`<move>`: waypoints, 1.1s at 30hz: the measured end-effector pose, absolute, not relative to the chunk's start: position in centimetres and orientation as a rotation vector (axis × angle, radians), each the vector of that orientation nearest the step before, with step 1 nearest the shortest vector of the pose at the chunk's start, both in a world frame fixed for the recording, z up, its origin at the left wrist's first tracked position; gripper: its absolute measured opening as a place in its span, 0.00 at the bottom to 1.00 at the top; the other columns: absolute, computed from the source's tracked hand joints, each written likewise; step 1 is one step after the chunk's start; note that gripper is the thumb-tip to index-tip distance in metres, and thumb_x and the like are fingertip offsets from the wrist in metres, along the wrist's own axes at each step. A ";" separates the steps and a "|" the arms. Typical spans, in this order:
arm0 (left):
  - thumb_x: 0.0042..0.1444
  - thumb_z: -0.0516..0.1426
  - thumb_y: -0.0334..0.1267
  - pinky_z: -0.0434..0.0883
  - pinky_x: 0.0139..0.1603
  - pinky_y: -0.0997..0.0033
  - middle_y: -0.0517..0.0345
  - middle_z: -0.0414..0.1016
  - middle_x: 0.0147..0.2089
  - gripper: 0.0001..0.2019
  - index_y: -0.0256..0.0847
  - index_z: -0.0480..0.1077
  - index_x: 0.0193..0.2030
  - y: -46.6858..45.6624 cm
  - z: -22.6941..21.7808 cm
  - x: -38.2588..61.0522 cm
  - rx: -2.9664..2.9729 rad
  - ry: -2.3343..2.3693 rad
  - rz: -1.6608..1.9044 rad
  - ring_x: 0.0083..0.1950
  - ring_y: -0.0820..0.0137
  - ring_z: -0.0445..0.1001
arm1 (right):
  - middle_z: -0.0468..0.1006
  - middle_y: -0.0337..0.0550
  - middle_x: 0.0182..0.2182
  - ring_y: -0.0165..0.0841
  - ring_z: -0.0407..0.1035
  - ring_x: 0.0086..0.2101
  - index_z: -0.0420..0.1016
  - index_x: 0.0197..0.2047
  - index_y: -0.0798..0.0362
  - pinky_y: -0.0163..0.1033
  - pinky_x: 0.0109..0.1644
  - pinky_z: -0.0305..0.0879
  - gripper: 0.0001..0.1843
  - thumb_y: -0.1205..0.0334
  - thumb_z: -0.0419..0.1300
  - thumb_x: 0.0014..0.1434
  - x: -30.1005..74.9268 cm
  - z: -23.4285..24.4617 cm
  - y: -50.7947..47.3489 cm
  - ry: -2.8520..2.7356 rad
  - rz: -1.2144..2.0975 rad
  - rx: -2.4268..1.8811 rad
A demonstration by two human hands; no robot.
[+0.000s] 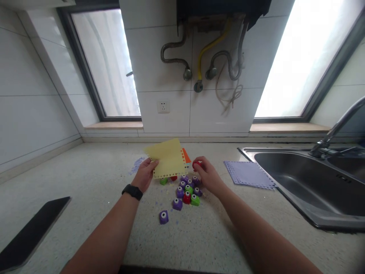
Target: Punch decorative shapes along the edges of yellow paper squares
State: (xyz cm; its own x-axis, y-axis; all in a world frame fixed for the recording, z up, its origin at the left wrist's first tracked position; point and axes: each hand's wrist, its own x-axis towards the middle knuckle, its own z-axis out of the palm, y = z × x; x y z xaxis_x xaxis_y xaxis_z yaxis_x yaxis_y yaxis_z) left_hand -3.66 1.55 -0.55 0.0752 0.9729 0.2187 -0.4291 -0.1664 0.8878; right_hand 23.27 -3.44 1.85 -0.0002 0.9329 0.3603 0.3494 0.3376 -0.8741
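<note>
Left of the steel sink (308,186), both hands were full.
Left hand (145,175) pinched a floppy yellow paper sheet (169,160) by its edge; right hand's (208,176) fingers clasped a hard red plastic punch (196,164).

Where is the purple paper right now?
The purple paper lies flat on the countertop at right in the head view, between the right hand and the steel sink.
</note>
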 end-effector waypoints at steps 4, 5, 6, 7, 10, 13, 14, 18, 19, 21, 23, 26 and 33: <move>0.50 0.70 0.42 0.77 0.50 0.66 0.50 0.84 0.49 0.21 0.38 0.78 0.49 1.6 -0.9 -3.4 1.078 0.689 1.430 0.47 0.63 0.82 | 0.78 0.41 0.38 0.36 0.74 0.37 0.70 0.54 0.49 0.42 0.40 0.64 0.22 0.47 0.60 0.61 23.6 2.2 -3.4 -1.196 0.980 -1.056; 0.50 0.70 0.42 0.77 0.49 0.66 0.50 0.84 0.49 0.21 0.38 0.78 0.50 1.6 -0.9 -3.3 1.081 0.693 1.420 0.47 0.63 0.82 | 0.79 0.42 0.39 0.36 0.74 0.37 0.71 0.53 0.50 0.41 0.40 0.65 0.24 0.46 0.62 0.59 23.6 2.3 -3.4 -1.135 1.042 -1.018; 0.50 0.70 0.42 0.77 0.49 0.65 0.50 0.84 0.49 0.21 0.38 0.78 0.50 1.6 -1.0 -3.2 1.085 0.699 1.407 0.47 0.63 0.82 | 0.79 0.43 0.39 0.35 0.75 0.37 0.72 0.52 0.51 0.40 0.39 0.65 0.24 0.46 0.63 0.57 23.6 2.4 -3.5 -1.090 1.100 -0.986; 0.50 0.70 0.42 0.77 0.48 0.65 0.49 0.84 0.49 0.21 0.38 0.78 0.50 1.6 -1.0 -3.2 1.089 0.706 1.392 0.46 0.63 0.82 | 0.79 0.43 0.38 0.34 0.74 0.35 0.73 0.50 0.52 0.39 0.36 0.64 0.24 0.46 0.64 0.56 23.6 2.5 -3.6 -1.062 1.149 -0.965; 0.51 0.69 0.42 0.78 0.46 0.64 0.48 0.84 0.49 0.22 0.38 0.77 0.52 1.3 -1.0 -3.0 1.108 0.730 1.349 0.45 0.62 0.83 | 0.78 0.39 0.35 0.29 0.69 0.26 0.71 0.48 0.50 0.34 0.26 0.56 0.22 0.48 0.65 0.54 23.7 2.8 -4.0 -1.025 1.231 -0.943; 0.52 0.69 0.43 0.78 0.45 0.62 0.47 0.84 0.48 0.23 0.38 0.77 0.53 0.9 -0.9 -2.9 1.138 0.756 1.309 0.44 0.60 0.83 | 0.75 0.33 0.33 0.26 0.68 0.25 0.65 0.45 0.47 0.32 0.26 0.56 0.23 0.57 0.70 0.49 23.8 3.1 -4.5 -0.960 1.273 -0.852; 0.52 0.69 0.44 0.79 0.44 0.61 0.47 0.84 0.48 0.23 0.37 0.77 0.54 0.8 -0.9 -2.8 1.152 0.765 1.297 0.43 0.60 0.83 | 0.74 0.31 0.33 0.27 0.70 0.26 0.63 0.44 0.46 0.32 0.28 0.59 0.24 0.60 0.70 0.47 23.8 3.2 -4.7 -0.943 1.284 -0.822; 0.53 0.69 0.45 0.78 0.45 0.57 0.47 0.84 0.47 0.23 0.38 0.77 0.53 0.9 -0.9 -2.8 1.224 0.811 1.292 0.42 0.58 0.83 | 0.70 0.30 0.33 0.28 0.72 0.27 0.62 0.46 0.44 0.34 0.30 0.62 0.25 0.65 0.67 0.48 24.1 3.7 -5.3 -0.932 1.393 -0.786; 0.53 0.69 0.45 0.78 0.47 0.56 0.48 0.84 0.48 0.22 0.39 0.77 0.53 0.9 -0.8 -2.8 1.246 0.824 1.312 0.43 0.58 0.83 | 0.69 0.29 0.32 0.28 0.71 0.26 0.63 0.47 0.45 0.34 0.29 0.61 0.24 0.66 0.66 0.48 24.1 3.8 -5.4 -0.947 1.430 -0.766; 0.53 0.68 0.47 0.75 0.53 0.54 0.48 0.84 0.49 0.21 0.39 0.78 0.51 1.1 -0.6 -2.8 1.291 0.850 1.366 0.48 0.56 0.82 | 0.67 0.30 0.31 0.27 0.70 0.24 0.65 0.49 0.46 0.35 0.28 0.61 0.25 0.69 0.64 0.47 24.0 4.1 -5.7 -0.995 1.489 -0.708; 0.53 0.68 0.48 0.71 0.60 0.53 0.47 0.82 0.54 0.19 0.40 0.79 0.48 1.1 -0.2 -3.0 1.340 0.871 1.423 0.56 0.55 0.78 | 0.67 0.31 0.33 0.27 0.70 0.24 0.67 0.51 0.46 0.35 0.27 0.61 0.28 0.71 0.62 0.46 23.8 4.3 -6.1 -1.053 1.525 -0.668; 0.52 0.69 0.48 0.64 0.67 0.51 0.45 0.74 0.64 0.16 0.41 0.81 0.43 0.8 0.4 -3.3 1.576 0.920 1.517 0.64 0.52 0.71 | 0.69 0.33 0.35 0.28 0.71 0.25 0.67 0.57 0.44 0.36 0.26 0.62 0.34 0.72 0.61 0.46 23.5 4.4 -6.6 -1.145 1.568 -0.665; 0.55 0.67 0.44 0.70 0.62 0.52 0.46 0.64 0.69 0.11 0.45 0.83 0.44 0.3 0.3 -3.5 1.706 0.872 1.520 0.65 0.50 0.69 | 0.73 0.39 0.36 0.28 0.70 0.25 0.77 0.52 0.50 0.37 0.28 0.68 0.25 0.68 0.60 0.49 22.9 3.9 -6.7 -1.242 1.616 -0.772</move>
State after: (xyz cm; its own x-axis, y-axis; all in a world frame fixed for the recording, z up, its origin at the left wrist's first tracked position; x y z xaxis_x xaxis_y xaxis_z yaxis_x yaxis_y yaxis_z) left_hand -3.48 0.30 0.34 0.0926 0.8381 0.5376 0.0409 -0.5427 0.8390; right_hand 22.86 -6.75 3.91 -0.3748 0.9255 0.0545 -0.2911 -0.0617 -0.9547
